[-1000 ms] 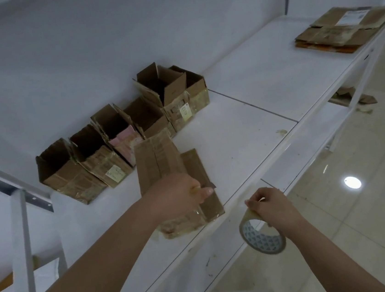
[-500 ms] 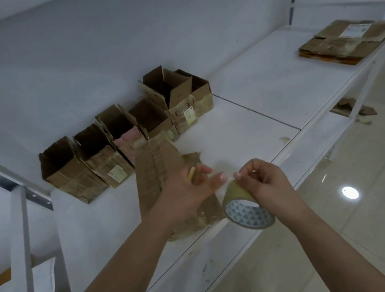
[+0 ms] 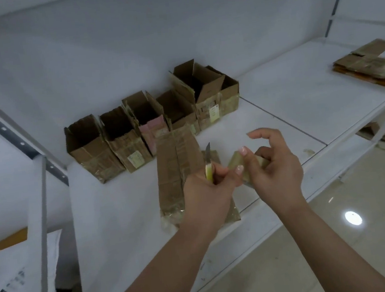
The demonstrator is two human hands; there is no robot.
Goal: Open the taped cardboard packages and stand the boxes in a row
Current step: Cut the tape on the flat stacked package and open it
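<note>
A flattened, taped cardboard package lies on the white shelf right in front of me. My left hand grips a small yellow-handled knife, blade pointing up, above the package. My right hand holds a roll of clear packing tape against the left hand, thumb and fingers curled around it. Several opened boxes stand in a row against the back wall.
A stack of flattened cardboard lies at the far right of the shelf. A grey metal upright and white padded mailers are at the left. Cardboard scraps lie on the lower shelf, with tiled floor below.
My right hand brought the tape roll up from below the shelf edge to my left hand. My left hand lifted off the package and now shows the knife.
</note>
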